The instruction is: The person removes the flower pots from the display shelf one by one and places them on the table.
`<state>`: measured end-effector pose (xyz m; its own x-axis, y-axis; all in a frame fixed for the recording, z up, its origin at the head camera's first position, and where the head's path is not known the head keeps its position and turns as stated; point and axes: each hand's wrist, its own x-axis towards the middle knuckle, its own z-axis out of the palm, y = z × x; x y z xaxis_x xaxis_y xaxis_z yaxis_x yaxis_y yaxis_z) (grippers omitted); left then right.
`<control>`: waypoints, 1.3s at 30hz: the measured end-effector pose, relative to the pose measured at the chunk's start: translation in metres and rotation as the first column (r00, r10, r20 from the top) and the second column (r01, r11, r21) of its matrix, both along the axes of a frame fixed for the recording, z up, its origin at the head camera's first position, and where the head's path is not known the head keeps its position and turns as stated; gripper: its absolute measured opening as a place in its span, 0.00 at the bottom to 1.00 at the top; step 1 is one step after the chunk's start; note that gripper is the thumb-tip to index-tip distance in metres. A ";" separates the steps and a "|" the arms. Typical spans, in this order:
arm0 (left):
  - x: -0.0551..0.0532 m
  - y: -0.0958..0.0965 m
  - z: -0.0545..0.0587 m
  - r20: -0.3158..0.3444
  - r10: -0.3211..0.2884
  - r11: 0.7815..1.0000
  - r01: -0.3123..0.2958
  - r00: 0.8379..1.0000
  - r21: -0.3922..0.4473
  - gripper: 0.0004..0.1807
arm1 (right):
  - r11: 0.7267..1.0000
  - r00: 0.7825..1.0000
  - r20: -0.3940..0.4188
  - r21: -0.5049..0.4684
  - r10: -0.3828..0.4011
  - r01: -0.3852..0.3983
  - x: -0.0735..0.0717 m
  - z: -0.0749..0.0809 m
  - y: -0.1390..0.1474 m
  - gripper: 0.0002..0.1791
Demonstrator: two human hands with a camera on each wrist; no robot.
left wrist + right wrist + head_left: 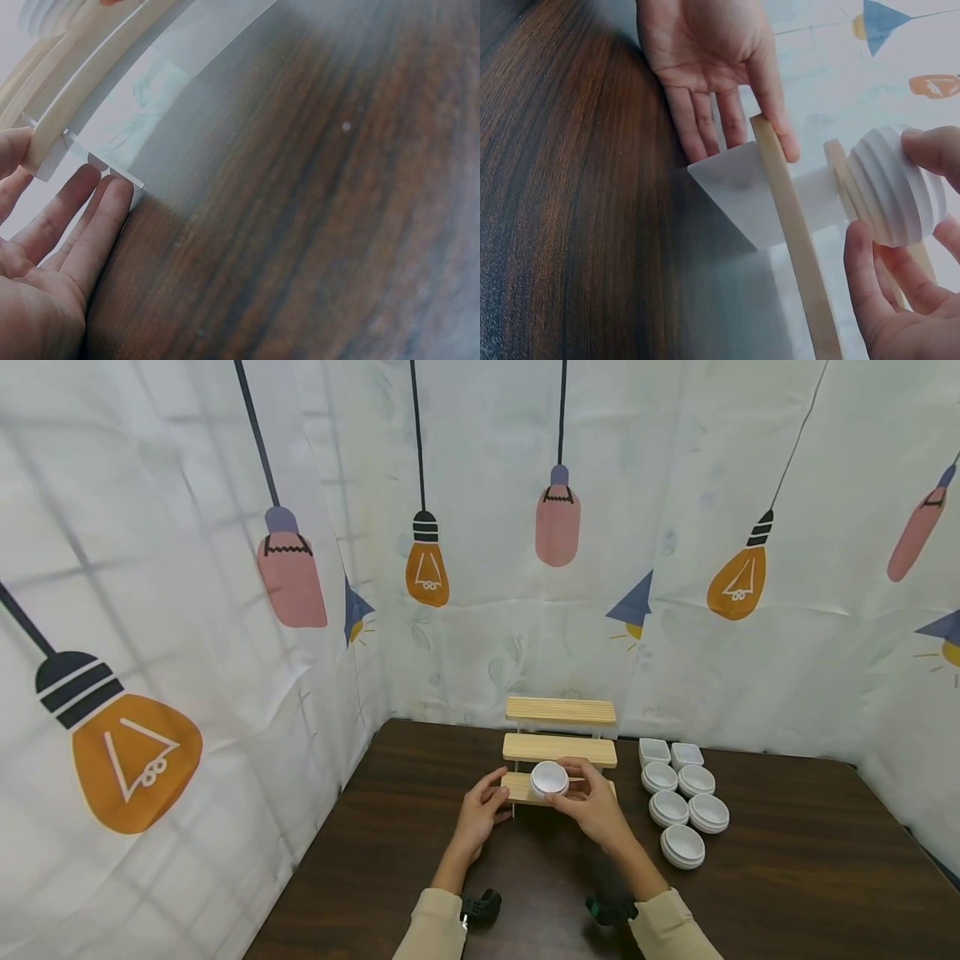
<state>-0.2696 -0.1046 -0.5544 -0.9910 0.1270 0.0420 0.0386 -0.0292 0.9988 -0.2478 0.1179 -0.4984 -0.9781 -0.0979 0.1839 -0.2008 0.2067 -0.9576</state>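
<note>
A three-tier stand with light wooden shelves (559, 749) and pale side supports stands near the back of the dark table. My left hand (478, 810) holds the left end of its lowest shelf. In the left wrist view, that hand's thumb is on the wooden board (47, 142) and its fingers lie by the support below. My right hand (596, 802) grips a small stack of round white bowls (550, 777) at the lowest shelf. In the right wrist view the stacked bowls (889, 184) sit between thumb and fingers; whether they touch the shelf, I cannot tell.
To the right of the stand are several stacks of round white bowls (668, 808) in two columns. Two square white dishes (654, 751) head these columns at the back. A white curtain (465, 652) printed with lamps hangs behind and left of the table (360, 877).
</note>
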 end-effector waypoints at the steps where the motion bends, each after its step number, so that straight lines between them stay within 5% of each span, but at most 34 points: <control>1: 0.000 0.000 0.000 -0.001 0.000 1.000 0.000 1.000 -0.001 0.26 | 1.000 1.000 -0.002 0.000 0.002 -0.002 0.001 0.000 0.001 0.34; 13: -0.001 0.000 -0.003 0.000 0.001 1.000 -0.001 1.000 -0.002 0.26 | 1.000 0.999 0.048 -0.025 0.009 -0.008 0.007 0.005 0.009 0.33; 39: 0.001 -0.001 0.001 -0.014 -0.011 1.000 0.011 1.000 0.000 0.27 | 0.998 0.999 0.004 -0.043 -0.047 0.047 0.020 0.009 0.040 0.33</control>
